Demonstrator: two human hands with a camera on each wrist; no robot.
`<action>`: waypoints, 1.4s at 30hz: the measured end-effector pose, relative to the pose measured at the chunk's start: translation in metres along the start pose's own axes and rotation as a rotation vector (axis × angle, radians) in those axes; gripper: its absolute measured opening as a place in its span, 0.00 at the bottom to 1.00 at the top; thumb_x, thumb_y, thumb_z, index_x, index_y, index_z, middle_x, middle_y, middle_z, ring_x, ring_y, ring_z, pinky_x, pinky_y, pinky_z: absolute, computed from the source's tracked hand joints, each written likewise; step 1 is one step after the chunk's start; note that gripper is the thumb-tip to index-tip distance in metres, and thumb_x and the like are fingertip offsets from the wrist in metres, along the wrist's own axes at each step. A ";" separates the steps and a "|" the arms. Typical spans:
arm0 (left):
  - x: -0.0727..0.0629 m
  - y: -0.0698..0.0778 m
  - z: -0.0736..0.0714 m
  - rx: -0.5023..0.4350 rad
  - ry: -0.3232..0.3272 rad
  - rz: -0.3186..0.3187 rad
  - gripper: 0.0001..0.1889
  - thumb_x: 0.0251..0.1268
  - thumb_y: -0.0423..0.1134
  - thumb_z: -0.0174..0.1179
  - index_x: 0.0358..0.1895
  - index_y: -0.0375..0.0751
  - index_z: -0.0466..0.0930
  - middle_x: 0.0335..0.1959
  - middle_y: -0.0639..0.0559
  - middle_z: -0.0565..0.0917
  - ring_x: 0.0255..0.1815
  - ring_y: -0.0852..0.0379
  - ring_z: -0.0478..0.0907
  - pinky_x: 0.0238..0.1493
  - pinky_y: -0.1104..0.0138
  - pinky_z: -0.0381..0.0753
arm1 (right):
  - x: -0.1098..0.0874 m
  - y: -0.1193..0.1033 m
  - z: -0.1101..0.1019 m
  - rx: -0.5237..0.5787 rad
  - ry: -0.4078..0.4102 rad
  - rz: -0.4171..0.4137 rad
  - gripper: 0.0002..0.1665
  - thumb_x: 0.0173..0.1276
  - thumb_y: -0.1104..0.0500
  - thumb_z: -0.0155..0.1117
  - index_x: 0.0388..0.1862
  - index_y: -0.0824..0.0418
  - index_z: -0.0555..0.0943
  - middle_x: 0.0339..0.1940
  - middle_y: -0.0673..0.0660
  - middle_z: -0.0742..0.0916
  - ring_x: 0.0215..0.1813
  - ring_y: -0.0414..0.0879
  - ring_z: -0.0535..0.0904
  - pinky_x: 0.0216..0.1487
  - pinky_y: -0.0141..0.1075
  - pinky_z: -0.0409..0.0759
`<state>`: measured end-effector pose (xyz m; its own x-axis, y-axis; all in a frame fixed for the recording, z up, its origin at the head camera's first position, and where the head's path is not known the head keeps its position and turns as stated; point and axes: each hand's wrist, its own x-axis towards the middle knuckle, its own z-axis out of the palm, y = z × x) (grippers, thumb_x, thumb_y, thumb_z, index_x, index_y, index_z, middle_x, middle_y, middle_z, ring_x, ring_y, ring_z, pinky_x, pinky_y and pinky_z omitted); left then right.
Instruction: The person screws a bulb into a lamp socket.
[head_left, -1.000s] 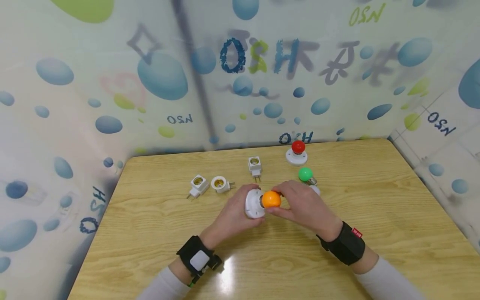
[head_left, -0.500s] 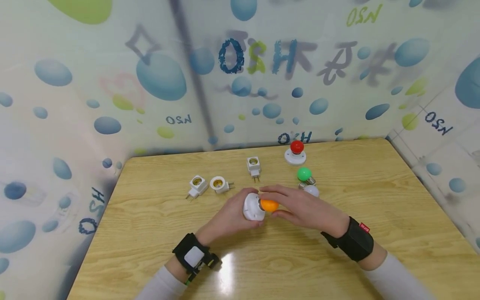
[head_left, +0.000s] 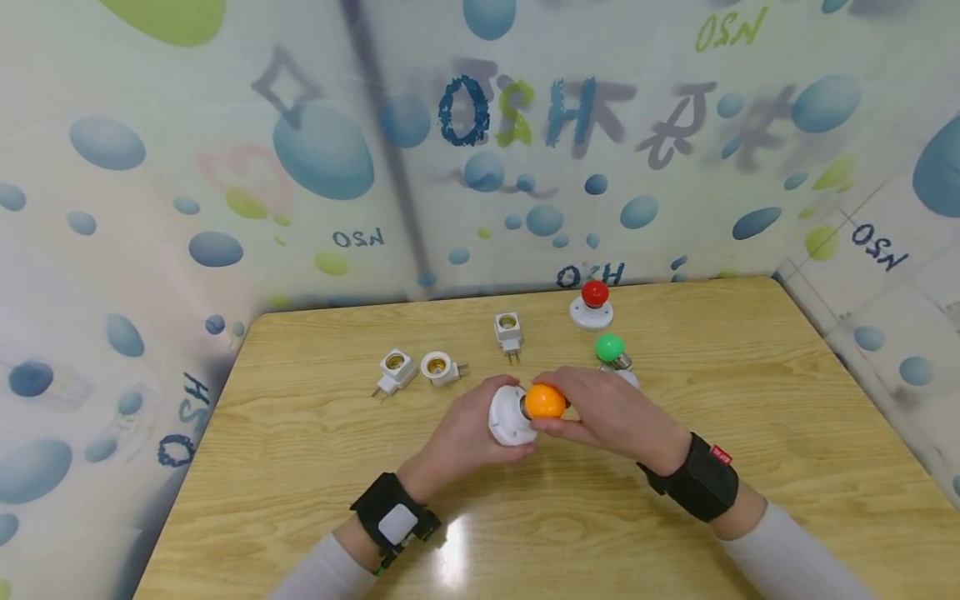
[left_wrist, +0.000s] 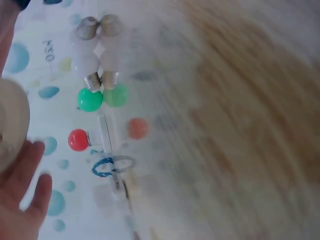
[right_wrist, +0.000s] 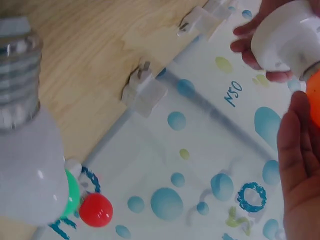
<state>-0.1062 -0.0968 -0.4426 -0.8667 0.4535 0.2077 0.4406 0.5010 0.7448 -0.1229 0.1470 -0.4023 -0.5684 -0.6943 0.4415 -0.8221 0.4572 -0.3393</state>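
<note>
Over the middle of the table, my left hand grips a white round lamp holder by its rim, its socket side turned to the right. An orange bulb stands in that socket, a bit of its metal cap showing at the opening. My right hand pinches the bulb between thumb and fingers from the right. In the right wrist view the lamp holder and the orange bulb meet at the right edge. The left wrist view catches only part of the holder.
Behind the hands lie three white plug-in sockets. A red bulb sits in a white round base at the back. Nearer are a green bulb and white bulbs, partly hidden by my right hand in the head view. A patterned curtain borders the table.
Half a second ago the right fingers reached farther left over the orange bulb; now they have drawn back and pinch it, leaving more of it visible. The left hand keeps its grip, almost unmoved.
</note>
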 end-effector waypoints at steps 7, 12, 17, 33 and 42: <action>0.000 0.010 0.010 0.337 0.214 0.111 0.43 0.46 0.51 0.83 0.63 0.36 0.71 0.51 0.47 0.83 0.48 0.52 0.81 0.61 0.50 0.78 | 0.002 -0.008 0.009 0.021 0.102 0.154 0.28 0.69 0.38 0.70 0.48 0.61 0.82 0.38 0.50 0.87 0.35 0.39 0.78 0.37 0.32 0.83; 0.003 0.011 0.009 0.373 0.229 0.104 0.41 0.48 0.51 0.82 0.62 0.36 0.71 0.50 0.47 0.83 0.47 0.52 0.81 0.60 0.51 0.79 | 0.001 -0.009 0.013 0.014 0.142 0.173 0.28 0.66 0.42 0.76 0.50 0.63 0.82 0.39 0.52 0.88 0.35 0.41 0.80 0.38 0.34 0.84; 0.006 0.007 -0.002 0.043 -0.007 -0.043 0.39 0.51 0.46 0.80 0.64 0.38 0.72 0.49 0.51 0.83 0.44 0.56 0.78 0.48 0.60 0.82 | -0.001 0.000 0.009 -0.031 0.072 0.095 0.40 0.71 0.30 0.58 0.62 0.62 0.79 0.48 0.54 0.89 0.44 0.45 0.84 0.47 0.40 0.87; 0.003 0.000 -0.008 -0.287 -0.294 -0.064 0.33 0.52 0.44 0.79 0.62 0.43 0.76 0.46 0.56 0.84 0.42 0.59 0.80 0.42 0.66 0.83 | 0.005 0.004 0.009 -0.121 -0.029 -0.227 0.29 0.83 0.36 0.44 0.52 0.59 0.79 0.41 0.50 0.86 0.39 0.43 0.80 0.43 0.35 0.84; -0.002 0.006 0.009 -0.143 0.020 -0.089 0.35 0.48 0.45 0.78 0.61 0.40 0.75 0.43 0.55 0.85 0.38 0.60 0.81 0.36 0.68 0.82 | 0.014 -0.002 0.019 -0.216 0.103 -0.058 0.31 0.83 0.37 0.41 0.45 0.61 0.79 0.26 0.48 0.81 0.24 0.39 0.72 0.24 0.25 0.70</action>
<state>-0.0999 -0.0879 -0.4440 -0.9058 0.3968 0.1486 0.3258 0.4280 0.8430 -0.1284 0.1260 -0.4109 -0.5112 -0.6675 0.5413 -0.8354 0.5339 -0.1306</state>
